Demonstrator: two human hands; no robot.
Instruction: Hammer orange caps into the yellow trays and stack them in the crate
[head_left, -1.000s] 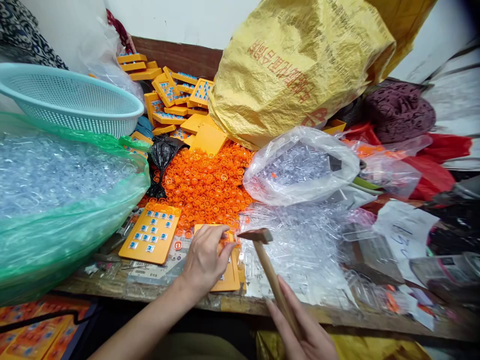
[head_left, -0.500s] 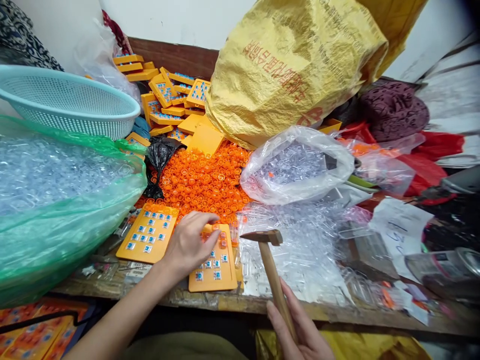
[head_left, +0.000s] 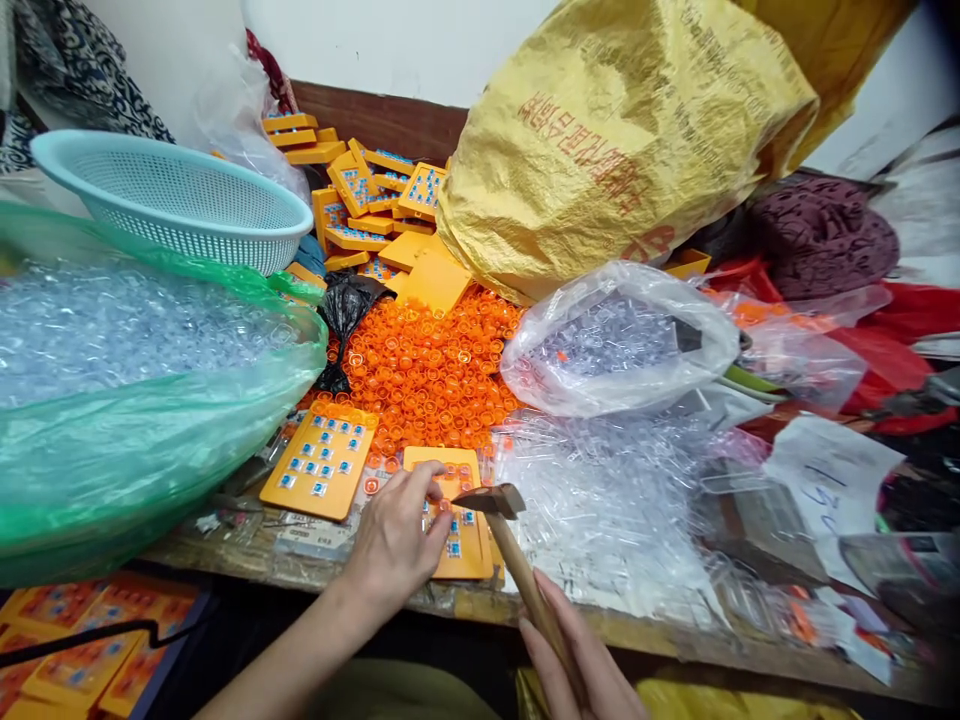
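My right hand [head_left: 577,655] is wrapped round the wooden handle of a hammer [head_left: 519,560]. The hammer's dark metal head hovers at the right side of an orange board [head_left: 470,562], close to my left fingertips. My left hand [head_left: 397,540] lies over the left part of this board, thumb and fingers pinched on a small translucent orange cap that they partly cover. Blue-centred clear squares dot the board, and some orange caps sit along its upper part. To the left lies a second orange board [head_left: 330,490] with several blue-centred squares.
Behind the boards spreads a heap of orange caps [head_left: 431,370]. A green bag [head_left: 150,440] of clear parts bulges at left, below a blue basket [head_left: 187,200]. Clear pieces [head_left: 607,500] cover the right side, beside a white bag [head_left: 622,395]. Finished-looking boards [head_left: 360,225] are stacked behind.
The camera view has shifted, moving the scene rightward. My left hand has come lower on the board, its fingers closing in, and the hammer head has moved left over the board's right side.
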